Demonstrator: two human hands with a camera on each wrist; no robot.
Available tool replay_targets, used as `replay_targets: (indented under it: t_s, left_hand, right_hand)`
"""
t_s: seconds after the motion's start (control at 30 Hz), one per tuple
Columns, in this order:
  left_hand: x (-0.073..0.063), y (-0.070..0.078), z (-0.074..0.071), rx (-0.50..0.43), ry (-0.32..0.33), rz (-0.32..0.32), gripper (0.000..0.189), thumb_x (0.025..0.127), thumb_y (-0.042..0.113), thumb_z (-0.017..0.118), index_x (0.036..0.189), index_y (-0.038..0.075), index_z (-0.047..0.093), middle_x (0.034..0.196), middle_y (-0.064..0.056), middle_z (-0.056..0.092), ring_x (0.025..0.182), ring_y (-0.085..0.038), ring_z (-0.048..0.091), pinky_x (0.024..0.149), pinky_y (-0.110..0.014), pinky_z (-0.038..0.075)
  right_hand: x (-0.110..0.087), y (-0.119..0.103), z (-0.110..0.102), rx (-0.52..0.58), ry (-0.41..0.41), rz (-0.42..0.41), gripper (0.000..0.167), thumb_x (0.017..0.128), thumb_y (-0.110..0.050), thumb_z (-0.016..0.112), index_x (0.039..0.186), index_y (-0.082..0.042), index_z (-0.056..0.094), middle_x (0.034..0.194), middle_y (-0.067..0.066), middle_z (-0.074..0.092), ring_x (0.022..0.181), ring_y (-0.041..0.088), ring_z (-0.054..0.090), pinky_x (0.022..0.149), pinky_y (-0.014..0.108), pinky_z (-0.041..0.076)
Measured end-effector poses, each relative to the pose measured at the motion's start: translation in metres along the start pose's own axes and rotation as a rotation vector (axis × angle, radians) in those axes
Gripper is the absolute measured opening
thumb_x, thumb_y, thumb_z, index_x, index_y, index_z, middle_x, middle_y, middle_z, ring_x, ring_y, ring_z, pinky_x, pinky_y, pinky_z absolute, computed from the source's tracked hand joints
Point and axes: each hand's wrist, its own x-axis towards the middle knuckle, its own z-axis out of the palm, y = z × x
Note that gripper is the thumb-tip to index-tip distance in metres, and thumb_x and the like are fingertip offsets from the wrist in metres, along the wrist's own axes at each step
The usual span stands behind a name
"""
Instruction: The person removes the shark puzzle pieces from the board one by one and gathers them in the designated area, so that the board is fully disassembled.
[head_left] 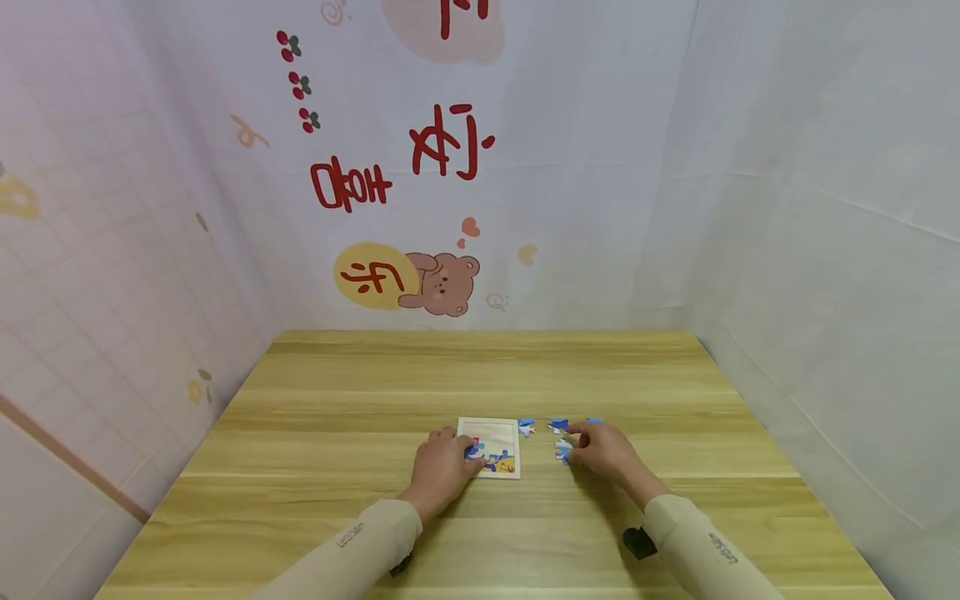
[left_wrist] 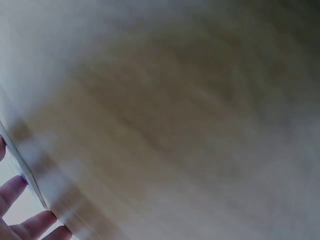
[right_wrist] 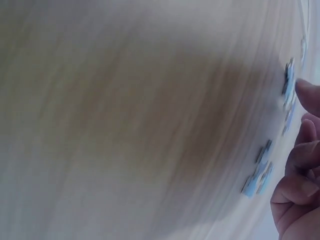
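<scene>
A small square puzzle tray (head_left: 489, 421) with a pale frame lies on the table. Colourful jigsaw pieces (head_left: 498, 461) fill its lower part. My left hand (head_left: 441, 467) rests on the tray's left side, thumb and forefinger over the pieces, its fingertips (left_wrist: 46, 216) at the frame's edge in the left wrist view. To the tray's right, my right hand (head_left: 606, 452) hovers at a blue-and-white jigsaw piece (head_left: 562, 451), thumb and forefinger apart. In the right wrist view its thumb (right_wrist: 307, 95) is close to a jigsaw piece (right_wrist: 289, 80), the other fingers bent.
More loose pieces lie in a row beyond: a blue one (head_left: 527, 427) by the tray's right edge, a dark blue one (head_left: 558, 425), and another (head_left: 594, 420) partly behind my right hand. The wooden table (head_left: 337, 433) ends at a printed white cloth wall (head_left: 570, 250).
</scene>
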Motion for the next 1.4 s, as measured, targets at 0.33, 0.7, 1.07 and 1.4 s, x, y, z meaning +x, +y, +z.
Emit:
replay_targets:
  t_s: [0.33,0.7,1.07,1.4]
  left_hand:
    - [-0.01,-0.012,0.0,-0.044,0.036,0.01,0.044,0.082,0.039,0.08,0.107,0.004,0.072,0.102,-0.011,0.063,0.088,-0.026,0.057,0.078,-0.047,0.048]
    - [-0.021,-0.029,-0.013,-0.14,0.048,0.055,0.03,0.084,0.028,0.079,0.101,0.003,0.074,0.11,-0.013,0.064,0.098,-0.033,0.063,0.08,-0.05,0.051]
    - [-0.016,-0.021,-0.01,-0.023,0.055,0.14,0.016,0.087,0.029,0.076,0.09,0.014,0.079,0.103,-0.008,0.067,0.095,-0.03,0.063,0.072,-0.046,0.053]
    - [-0.019,-0.028,-0.017,-0.003,0.067,0.156,0.014,0.087,0.027,0.076,0.087,0.014,0.08,0.096,-0.006,0.066,0.087,-0.027,0.062,0.066,-0.042,0.052]
  right_hand:
    - [0.012,-0.058,0.037,0.129,-0.009,-0.026,0.025,0.087,-0.009,0.073,0.111,-0.003,0.073,0.083,-0.002,0.065,0.071,0.013,0.053,0.063,0.032,0.045]
    - [0.024,-0.109,0.075,0.365,-0.109,0.012,0.031,0.091,-0.011,0.068,0.117,0.005,0.069,0.088,0.004,0.067,0.069,0.013,0.056,0.064,0.03,0.049]
    - [0.027,-0.104,0.079,0.198,-0.086,-0.05,0.035,0.083,-0.01,0.073,0.116,0.001,0.071,0.088,0.004,0.069,0.075,0.014,0.058,0.072,0.035,0.05]
    - [0.032,-0.111,0.083,0.307,-0.114,-0.004,0.038,0.081,-0.005,0.074,0.118,-0.002,0.071,0.093,0.006,0.069,0.074,0.014,0.053,0.066,0.03,0.047]
